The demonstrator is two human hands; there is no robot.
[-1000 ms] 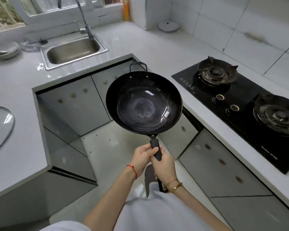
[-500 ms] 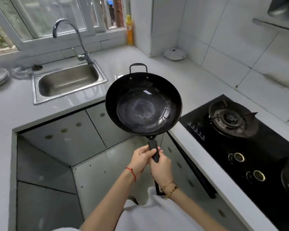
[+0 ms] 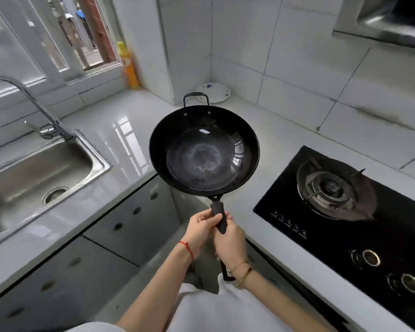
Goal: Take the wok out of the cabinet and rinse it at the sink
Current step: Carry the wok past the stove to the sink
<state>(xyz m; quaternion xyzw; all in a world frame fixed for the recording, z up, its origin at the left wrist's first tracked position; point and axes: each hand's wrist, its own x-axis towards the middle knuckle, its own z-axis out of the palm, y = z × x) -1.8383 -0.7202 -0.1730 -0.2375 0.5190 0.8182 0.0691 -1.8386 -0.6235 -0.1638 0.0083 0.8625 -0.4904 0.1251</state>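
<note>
White glossy surface [image 3: 139, 111] runs in an L around the corner. Steel sink [image 3: 34, 173] is set into it, with the faucet [image 3: 50, 130] at the sink's rear rim. Right of the sink, well apart: yellow bottle [image 3: 130, 65], white round plate [image 3: 213, 92] in the corner, black gas hob [image 3: 345, 212].

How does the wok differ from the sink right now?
The wok is black and round; the sink is silver steel and roughly rectangular. The wok is held up in the air by the left hand and right hand; the sink is set into the counter. Both look empty.
</note>
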